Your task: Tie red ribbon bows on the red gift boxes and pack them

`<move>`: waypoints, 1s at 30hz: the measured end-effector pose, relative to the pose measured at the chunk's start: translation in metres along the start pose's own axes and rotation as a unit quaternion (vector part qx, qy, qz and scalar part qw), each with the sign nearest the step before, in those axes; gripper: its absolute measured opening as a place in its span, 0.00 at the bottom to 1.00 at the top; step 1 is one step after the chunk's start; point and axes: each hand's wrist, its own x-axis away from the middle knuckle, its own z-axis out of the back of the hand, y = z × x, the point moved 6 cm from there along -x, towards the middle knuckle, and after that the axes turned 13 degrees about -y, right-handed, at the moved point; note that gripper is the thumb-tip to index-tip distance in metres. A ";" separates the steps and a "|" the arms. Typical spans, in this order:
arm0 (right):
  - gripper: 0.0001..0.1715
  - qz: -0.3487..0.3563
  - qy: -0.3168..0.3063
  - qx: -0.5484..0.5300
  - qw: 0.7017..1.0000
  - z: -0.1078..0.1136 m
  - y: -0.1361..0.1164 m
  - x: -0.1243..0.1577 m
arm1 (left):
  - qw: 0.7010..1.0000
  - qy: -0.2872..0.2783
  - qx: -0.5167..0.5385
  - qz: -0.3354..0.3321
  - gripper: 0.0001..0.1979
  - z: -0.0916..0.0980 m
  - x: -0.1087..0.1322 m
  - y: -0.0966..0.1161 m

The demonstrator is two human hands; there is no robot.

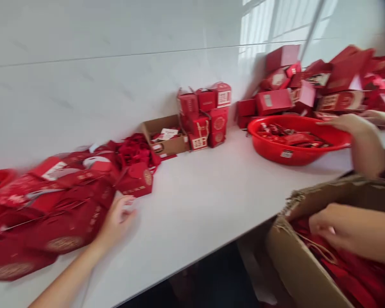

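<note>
On the white table, my left hand [119, 216] rests beside a heap of red gift boxes [67, 214], its fingers loosely curled and a gap showing between thumb and fingers. A small red gift box [135, 179] with a gold emblem sits just beyond its fingertips. My right hand [335, 231] reaches into an open cardboard box [295, 256] at the lower right, fingers curled down against red packaging [343, 273]. A pale cord loop [321, 248] lies beside that hand. What its fingers grip is hidden and blurred.
Another person's hand [359, 132] touches the rim of a red basin [285, 155] holding small red packets. Stacked red boxes [208, 119] and a small cardboard tray [171, 147] stand by the wall. More red boxes [276, 102] pile up at the back right. The table's front edge slopes across the view.
</note>
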 end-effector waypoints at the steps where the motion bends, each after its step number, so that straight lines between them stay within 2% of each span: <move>1: 0.13 0.036 -0.008 -0.008 0.999 0.015 -0.014 -0.015 | 1.000 -0.004 -0.006 -0.004 0.17 -0.004 0.001 -0.003; 4: 0.18 0.130 0.003 -0.079 0.988 0.039 -0.080 -0.075 | 1.000 -0.008 -0.010 -0.017 0.17 -0.016 0.005 -0.005; 8: 0.17 0.246 -0.010 -0.143 0.959 0.019 -0.180 -0.175 | 0.999 0.043 0.015 0.003 0.24 -0.016 0.014 -0.013; 10: 0.13 0.264 0.012 -0.146 0.953 0.007 -0.219 -0.223 | 0.995 0.088 0.032 0.028 0.27 -0.011 0.017 -0.023; 13: 0.13 0.292 0.074 -0.178 0.937 -0.001 -0.269 -0.280 | 0.989 0.122 0.058 0.055 0.28 -0.007 0.017 -0.035; 17: 0.04 0.307 0.156 -0.248 0.906 -0.007 -0.311 -0.328 | 0.989 0.112 0.081 0.046 0.29 -0.008 0.018 -0.038; 20: 0.08 0.298 0.218 -0.305 0.878 -0.003 -0.318 -0.346 | 0.987 0.119 0.100 0.035 0.28 -0.006 0.022 -0.036; 22: 0.09 0.275 0.278 -0.346 0.853 0.013 -0.310 -0.347 | 0.985 0.124 0.115 0.022 0.26 -0.005 0.025 -0.034; 25: 0.08 0.234 0.383 -0.404 0.797 0.057 -0.282 -0.325 | 0.984 0.125 0.126 -0.003 0.26 -0.003 0.027 -0.028; 27: 0.11 0.224 0.450 -0.441 0.743 0.091 -0.255 -0.292 | 0.985 0.129 0.110 -0.015 0.27 -0.001 0.026 -0.025; 28: 0.12 0.226 0.487 -0.461 0.706 0.107 -0.239 -0.270 | 0.986 0.136 0.093 -0.025 0.27 0.002 0.025 -0.023; 29: 0.09 0.246 0.551 -0.505 0.617 0.120 -0.220 -0.241 | 0.986 0.146 0.073 -0.039 0.28 0.005 0.023 -0.020; 30: 0.06 0.271 0.583 -0.530 0.553 0.130 -0.203 -0.214 | 0.985 0.156 0.055 -0.056 0.28 0.009 0.020 -0.016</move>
